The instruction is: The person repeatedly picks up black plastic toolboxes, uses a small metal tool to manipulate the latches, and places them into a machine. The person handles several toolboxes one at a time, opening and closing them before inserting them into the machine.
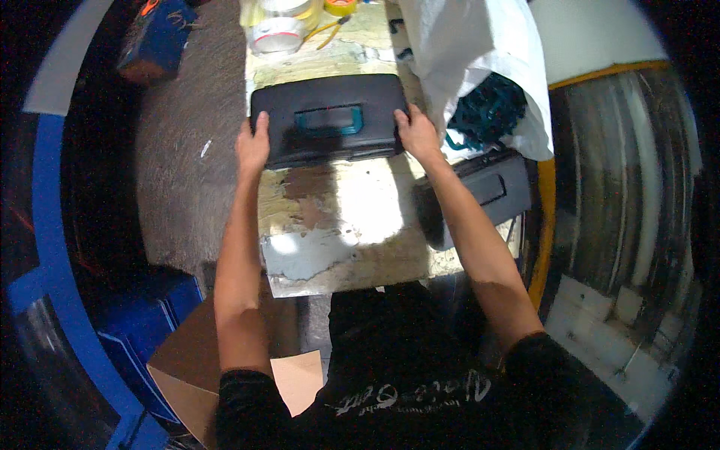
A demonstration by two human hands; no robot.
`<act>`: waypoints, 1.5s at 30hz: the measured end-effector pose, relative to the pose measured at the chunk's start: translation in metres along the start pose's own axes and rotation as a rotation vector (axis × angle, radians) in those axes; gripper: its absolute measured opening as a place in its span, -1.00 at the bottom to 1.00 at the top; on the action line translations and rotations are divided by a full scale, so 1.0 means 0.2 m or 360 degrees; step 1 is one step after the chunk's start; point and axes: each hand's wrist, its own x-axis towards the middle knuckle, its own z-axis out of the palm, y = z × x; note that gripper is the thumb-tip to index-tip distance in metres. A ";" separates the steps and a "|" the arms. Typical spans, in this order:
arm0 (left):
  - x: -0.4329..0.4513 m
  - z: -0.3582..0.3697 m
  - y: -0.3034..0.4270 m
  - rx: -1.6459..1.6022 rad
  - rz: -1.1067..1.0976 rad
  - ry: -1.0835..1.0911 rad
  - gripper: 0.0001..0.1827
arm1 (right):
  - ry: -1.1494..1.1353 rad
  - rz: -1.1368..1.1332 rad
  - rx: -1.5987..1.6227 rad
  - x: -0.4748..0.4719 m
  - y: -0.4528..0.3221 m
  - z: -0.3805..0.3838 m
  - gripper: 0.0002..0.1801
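Observation:
A dark grey plastic case (275, 138), like a toolbox, lies across the worn workbench (304, 225). Set into its upper face is a teal handle (355, 119). My left hand (253, 143) grips the case's left end, thumb on top. At the opposite end my right hand (417, 132) holds the right edge, fingers on the upper face. The undersides of both hands' grips are hidden. A second grey case (506, 185) with a dark handle outline sits to the right, partly behind my right forearm.
A white sack (529, 50) of teal plastic handles (489, 112) leans at the right. Yellow-handled pliers (332, 32), tape rolls (340, 7) and a clear tub (275, 36) stand at the bench's far end. Left below are a cardboard box (185, 360) and blue crates (135, 326).

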 end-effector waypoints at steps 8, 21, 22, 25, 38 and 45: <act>-0.63 0.20 0.32 -0.0457 0.1333 0.0356 -0.69 | -0.0030 -0.0384 0.0623 -0.89 0.37 -0.21 -0.71; -1.07 1.37 1.09 0.0714 0.1177 -0.1430 -0.42 | -0.0042 0.0861 0.1297 -2.14 1.13 -0.39 -0.83; -1.08 1.35 1.08 0.0709 0.1158 -0.1356 -0.43 | 0.0047 0.0824 0.1342 -2.14 1.15 -0.40 -0.82; -1.15 1.30 1.10 0.0545 0.1223 -0.1153 -0.42 | 0.0131 0.0787 0.1300 -2.11 1.21 -0.50 -0.80; -1.41 0.61 1.22 -0.0286 0.0276 -0.1569 -0.43 | 0.0231 0.0481 0.1086 -1.46 1.66 -0.48 -0.61; -1.56 0.03 0.70 -0.0971 -0.0531 -0.1432 -0.49 | 0.0785 0.0234 -0.0028 -1.12 1.50 -0.55 -0.63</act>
